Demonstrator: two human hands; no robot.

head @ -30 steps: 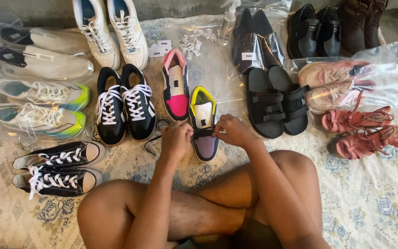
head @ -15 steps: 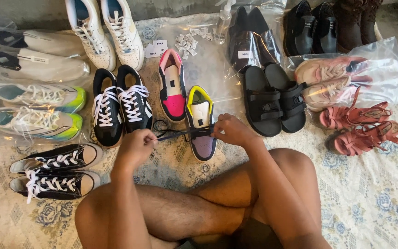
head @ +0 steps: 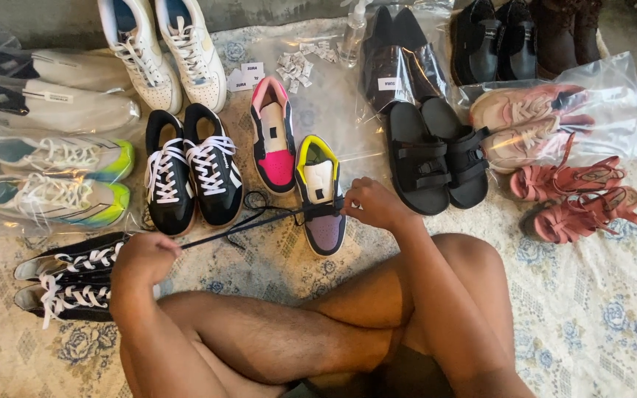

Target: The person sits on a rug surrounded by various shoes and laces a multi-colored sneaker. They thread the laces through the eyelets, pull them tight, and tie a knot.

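**A:** Where are your hands?

**B:** Your left hand (head: 144, 258) is closed in a fist around one end of a black shoelace (head: 248, 222), down by the near left part of the floral sheet (head: 599, 309), just beside the black high-top sneakers (head: 68, 284) with white laces. The lace runs taut from that fist up and to the right.

**A:** And the other end?

**B:** It reaches the yellow-and-purple sneaker (head: 322, 195), which lies flat near the middle of the sheet, toe pointing toward you. Your right hand (head: 374, 205) is on that shoe's right side, fingers curled and pinched at the lace where it crosses the tongue. You can't tell from here whether the lace passes through an eyelet.

**A:** What's around that shoe?

**B:** Just to its left lies the pink-and-black sneaker (head: 276, 136), a little farther from you. Left of that stands a pair of black low sneakers (head: 189, 173) with white laces. A loose loop of the lace lies on the sheet between those and your shoe.

**A:** And on the right?

**B:** Black sandals (head: 436, 158) sit just beside your right hand. Beyond them, toward the right edge, lie red strappy sandals (head: 580, 199), and pink sneakers in a clear bag (head: 536, 121) behind those. Bagged white and green-soled sneakers (head: 53, 177) lie along the left edge.
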